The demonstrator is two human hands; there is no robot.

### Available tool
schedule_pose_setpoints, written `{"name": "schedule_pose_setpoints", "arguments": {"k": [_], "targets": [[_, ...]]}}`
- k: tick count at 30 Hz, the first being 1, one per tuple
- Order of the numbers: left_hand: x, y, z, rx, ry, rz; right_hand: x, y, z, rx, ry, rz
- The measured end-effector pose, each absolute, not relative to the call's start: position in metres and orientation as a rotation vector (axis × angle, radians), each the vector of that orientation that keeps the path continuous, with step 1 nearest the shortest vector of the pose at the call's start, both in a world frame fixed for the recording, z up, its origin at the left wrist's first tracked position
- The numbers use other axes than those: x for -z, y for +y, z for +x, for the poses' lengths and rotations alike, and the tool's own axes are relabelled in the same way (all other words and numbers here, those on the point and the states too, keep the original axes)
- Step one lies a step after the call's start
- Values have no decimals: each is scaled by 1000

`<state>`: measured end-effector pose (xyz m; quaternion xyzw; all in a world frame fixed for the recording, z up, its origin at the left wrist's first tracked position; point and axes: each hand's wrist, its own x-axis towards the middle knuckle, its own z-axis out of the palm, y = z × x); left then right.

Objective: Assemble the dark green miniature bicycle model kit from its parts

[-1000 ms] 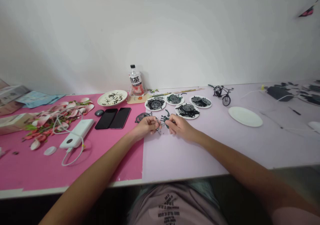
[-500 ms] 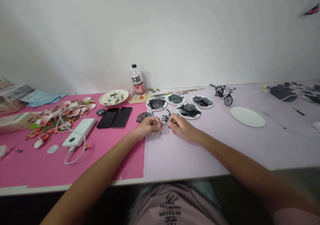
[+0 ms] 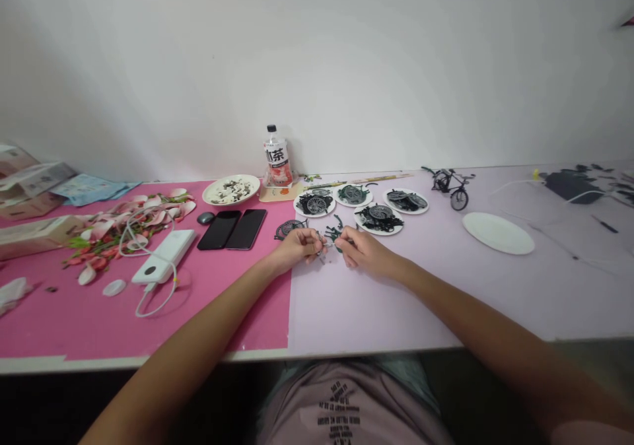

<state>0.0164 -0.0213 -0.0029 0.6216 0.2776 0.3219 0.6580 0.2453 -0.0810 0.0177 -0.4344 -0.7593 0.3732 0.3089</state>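
My left hand (image 3: 303, 247) is closed in a pinch on a small dark model bicycle part (image 3: 320, 252), mostly hidden by the fingers. Opposite it, my right hand (image 3: 361, 248) pinches a thin silver rod (image 3: 328, 244) that reaches across to that part; what kind of rod it is I cannot make out. Just beyond the fingers lie dark green frame pieces (image 3: 333, 232). A spoked toy wheel piece (image 3: 291, 228) rests on the table behind my left hand. White plates with black wheels (image 3: 315, 203) and small black parts (image 3: 379, 218) stand behind both hands.
An assembled toy bicycle (image 3: 452, 187) stands at the back right, near a white oval plate (image 3: 498, 234). On the left are two phones (image 3: 232, 229), a white power bank (image 3: 163, 257) with a cable, and pink petals (image 3: 106, 230). A drink bottle (image 3: 277, 158) stands by the wall.
My right hand has drawn slightly away from my left, and the silver rod now shows between them. The whole view has shifted a little.
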Motion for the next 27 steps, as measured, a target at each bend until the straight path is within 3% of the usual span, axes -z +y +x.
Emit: {"name": "schedule_pose_setpoints", "arguments": {"k": [15, 27], "targets": [[-5, -28, 21, -719, 663, 1443, -24, -82, 243, -847, -2058, -1208], [0, -25, 25, -906, 621, 1279, -16, -75, 239, -562, -2034, -1128]]}}
